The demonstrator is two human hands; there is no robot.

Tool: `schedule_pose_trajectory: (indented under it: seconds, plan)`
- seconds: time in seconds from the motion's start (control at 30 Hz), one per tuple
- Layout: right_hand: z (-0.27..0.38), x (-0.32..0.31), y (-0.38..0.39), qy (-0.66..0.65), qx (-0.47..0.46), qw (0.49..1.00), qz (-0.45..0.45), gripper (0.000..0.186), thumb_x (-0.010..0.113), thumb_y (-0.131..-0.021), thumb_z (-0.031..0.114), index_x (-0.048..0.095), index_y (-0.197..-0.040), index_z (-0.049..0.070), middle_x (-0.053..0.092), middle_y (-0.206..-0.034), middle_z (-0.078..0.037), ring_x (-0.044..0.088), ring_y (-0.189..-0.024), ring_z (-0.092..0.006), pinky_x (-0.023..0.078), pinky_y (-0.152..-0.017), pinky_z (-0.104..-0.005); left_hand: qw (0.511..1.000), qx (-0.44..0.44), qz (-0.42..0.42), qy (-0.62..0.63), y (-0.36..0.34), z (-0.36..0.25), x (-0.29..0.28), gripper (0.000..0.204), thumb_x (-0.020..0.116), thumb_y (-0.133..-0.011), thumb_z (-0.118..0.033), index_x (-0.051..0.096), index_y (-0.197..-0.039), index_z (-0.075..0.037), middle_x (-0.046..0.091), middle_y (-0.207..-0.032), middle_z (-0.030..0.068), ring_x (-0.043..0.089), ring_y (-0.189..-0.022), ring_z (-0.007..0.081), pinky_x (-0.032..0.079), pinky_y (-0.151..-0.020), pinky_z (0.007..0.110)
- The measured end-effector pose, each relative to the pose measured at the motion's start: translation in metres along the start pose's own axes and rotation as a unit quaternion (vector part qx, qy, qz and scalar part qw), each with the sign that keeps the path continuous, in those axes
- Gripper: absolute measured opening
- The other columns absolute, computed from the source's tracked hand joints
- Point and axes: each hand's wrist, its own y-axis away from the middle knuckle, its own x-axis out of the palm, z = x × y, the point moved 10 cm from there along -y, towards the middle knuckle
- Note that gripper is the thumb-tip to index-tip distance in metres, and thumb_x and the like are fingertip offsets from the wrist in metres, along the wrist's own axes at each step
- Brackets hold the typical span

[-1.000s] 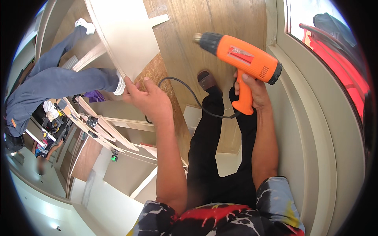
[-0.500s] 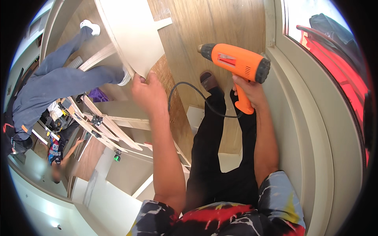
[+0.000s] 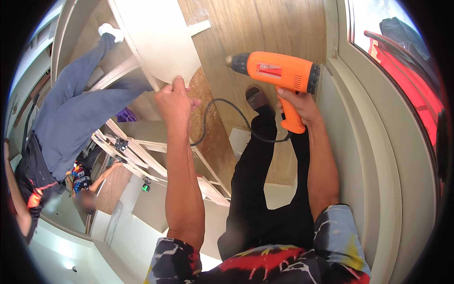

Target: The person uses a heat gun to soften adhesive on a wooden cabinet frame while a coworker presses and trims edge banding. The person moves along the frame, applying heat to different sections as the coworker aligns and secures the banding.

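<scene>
In the head view, the left hand [image 3: 174, 102] is gripping the lower edge of a pale cream board [image 3: 161, 42], fingers curled tight around the rim where the board is tapering toward a rounded corner. The right hand [image 3: 299, 105] is wrapping closed around the handle of an orange power drill [image 3: 279, 71], which is pointing its dark nose to the left, toward the board but apart from it. A black cord [image 3: 222, 113] is looping down from the drill's handle and passing between the two forearms. Both of the person's legs, in black trousers [image 3: 257, 180], are stretching out over the wooden floor [image 3: 265, 28], with a brown shoe [image 3: 257, 98] showing just beneath the drill. To the left, another person in grey-blue trousers [image 3: 71, 118] is standing beside the board, a white shoe [image 3: 111, 32] planted near its upper edge. A cream window frame [image 3: 373, 156] is running along the right side.
</scene>
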Motion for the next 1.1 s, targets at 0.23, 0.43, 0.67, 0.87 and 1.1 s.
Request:
schedule_pose_trajectory:
  seconds: [0.23, 0.43, 0.67, 0.87, 1.1]
  plan:
    - [0.018, 0.011, -0.007, -0.071, -0.028, 0.997, 0.029, 0.033, 0.078, -0.093, 0.023, 0.065, -0.115, 0.003, 0.066, -0.094, -0.006, 0.066, -0.07, -0.0136, 0.057, -0.058, -0.0306, 1.0, -0.001, 0.0, 0.021, 0.004, -0.008, 0.0, 0.038, 0.06, -0.097, -0.022, 0.063, -0.078, 0.01, 0.058, -0.054, 0.0116, 0.058, -0.042, 0.0186, 0.045, -0.044, 0.032]
    - [0.018, -0.021, -0.015, 0.036, -0.034, 0.996, -0.078, 0.034, 0.078, -0.093, 0.023, 0.065, -0.118, 0.003, 0.066, -0.096, -0.006, 0.066, -0.071, -0.0136, 0.059, -0.058, -0.0311, 0.998, -0.021, -0.009, 0.052, 0.002, -0.006, 0.001, 0.034, 0.064, -0.095, -0.02, 0.063, -0.08, 0.01, 0.056, -0.055, 0.0101, 0.054, -0.041, 0.0173, 0.04, -0.042, 0.031]
    - [0.03, 0.026, -0.009, -0.164, -0.023, 0.982, 0.094, 0.038, 0.08, -0.091, 0.021, 0.062, -0.119, 0.003, 0.066, -0.094, -0.006, 0.066, -0.07, -0.0136, 0.059, -0.058, -0.0315, 0.998, 0.003, -0.001, 0.06, 0.005, -0.007, 0.005, 0.032, 0.064, -0.094, -0.018, 0.063, -0.08, 0.01, 0.054, -0.053, 0.0088, 0.051, -0.04, 0.0156, 0.038, -0.042, 0.03]
    - [0.008, 0.031, -0.034, 0.033, -0.002, 0.999, -0.017, 0.035, 0.08, -0.091, 0.022, 0.063, -0.116, 0.004, 0.064, -0.092, -0.005, 0.066, -0.069, -0.0132, 0.058, -0.058, -0.0299, 0.999, 0.014, -0.002, 0.031, 0.005, -0.012, 0.008, 0.034, 0.062, -0.095, -0.018, 0.064, -0.077, 0.011, 0.055, -0.053, 0.0088, 0.052, -0.04, 0.015, 0.039, -0.041, 0.03]
    - [0.017, 0.038, -0.028, -0.096, -0.005, 0.994, 0.053, 0.038, 0.074, -0.095, 0.025, 0.059, -0.123, 0.003, 0.065, -0.099, -0.009, 0.066, -0.071, -0.0147, 0.058, -0.058, -0.0315, 0.998, 0.045, -0.029, 0.028, 0.006, -0.018, 0.013, 0.044, 0.057, -0.096, -0.014, 0.045, -0.056, 0.0, 0.048, -0.048, 0.0069, 0.048, -0.038, 0.0173, 0.04, -0.042, 0.035]
